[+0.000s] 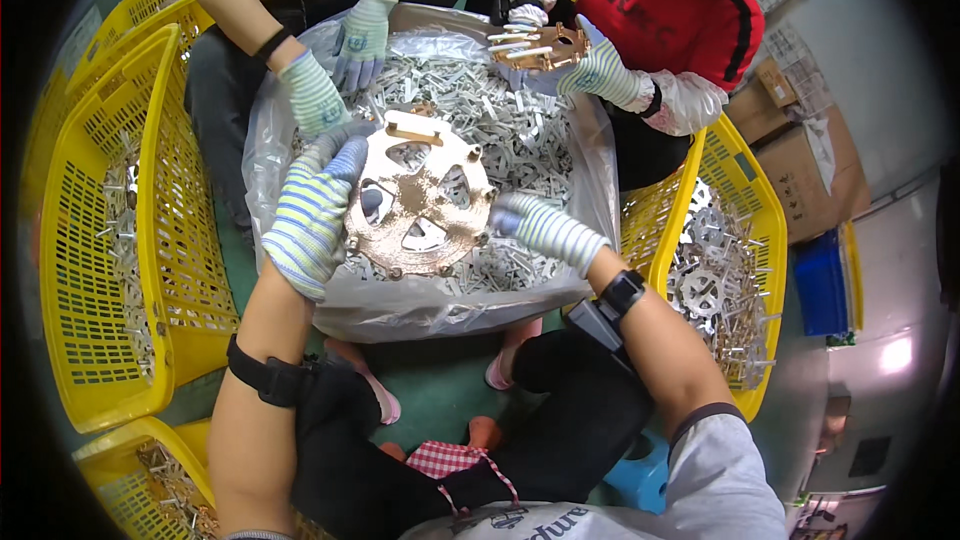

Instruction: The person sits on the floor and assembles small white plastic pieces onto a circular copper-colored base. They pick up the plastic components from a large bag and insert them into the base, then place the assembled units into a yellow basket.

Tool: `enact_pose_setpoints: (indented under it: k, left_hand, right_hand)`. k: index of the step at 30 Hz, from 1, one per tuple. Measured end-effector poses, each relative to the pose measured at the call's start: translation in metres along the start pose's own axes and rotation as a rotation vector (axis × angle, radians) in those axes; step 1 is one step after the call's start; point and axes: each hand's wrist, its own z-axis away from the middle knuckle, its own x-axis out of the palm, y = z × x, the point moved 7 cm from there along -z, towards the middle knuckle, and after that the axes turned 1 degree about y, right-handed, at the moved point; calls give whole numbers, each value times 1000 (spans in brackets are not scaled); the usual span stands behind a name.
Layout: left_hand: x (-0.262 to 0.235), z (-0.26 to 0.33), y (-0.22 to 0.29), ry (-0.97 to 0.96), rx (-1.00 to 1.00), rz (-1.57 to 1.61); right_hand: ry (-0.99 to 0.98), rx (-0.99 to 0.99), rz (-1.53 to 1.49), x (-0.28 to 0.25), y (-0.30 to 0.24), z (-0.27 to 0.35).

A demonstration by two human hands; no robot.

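Left hand (318, 210) grips the coppery disc (415, 202) by its left rim over the plastic-lined bin (450, 318); right hand (550, 228) blurs near the right rim, grasp unclear, so likely best to brace the disc firmly, fingers clear of edge pegs (474, 154).

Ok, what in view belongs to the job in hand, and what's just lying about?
Job, apparently:
copper-coloured disc, held by the left hand, right hand near its edge
small pale strips beneath
yellow baskets of metal parts

Just lying about, likely:
cardboard box
blue bin
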Motion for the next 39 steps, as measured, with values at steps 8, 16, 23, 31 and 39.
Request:
enact_pose_setpoints:
  k: [8, 16, 23, 31, 39]
  left_hand:
    - [0, 7, 1, 38, -41, -189]
    - [9, 14, 7, -67, -158, -213]
    - [31, 21, -6, -197, -223, -392]
    - [69, 20, -26, -483, -90, -902]
    - [76, 19, -61, -527, -150, -730]
  right_hand:
    - [-654, 307, 497, 77, -11, 9]
    - [-436, 103, 435, 63, 15, 1]
    - [31, -101, -458, -23, -29, 21]
    - [198, -284, -719, -59, -79, 60]
    - [46, -410, -754, -22, -97, 67]
